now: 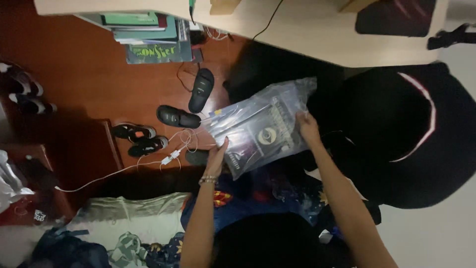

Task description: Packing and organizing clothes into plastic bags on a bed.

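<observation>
A clear plastic bag point(248, 119) with a dark flat box or book inside it is held up in front of me, tilted. My left hand point(216, 158) grips the bag's lower left edge, a beaded bracelet on that wrist. At the bag's right edge my right hand point(308, 127) pinches the plastic. Both forearms reach up from the bottom of the view. Below the bag lies a dark blue patterned cloth point(258, 198).
Black slippers point(201, 89) and small shoes point(141, 139) lie on the red-brown floor point(79, 74), with a white cable point(148, 166) trailing across. A stack of books point(148, 34) sits under a pale desk point(307, 30). A black chair or bag point(411, 134) fills the right.
</observation>
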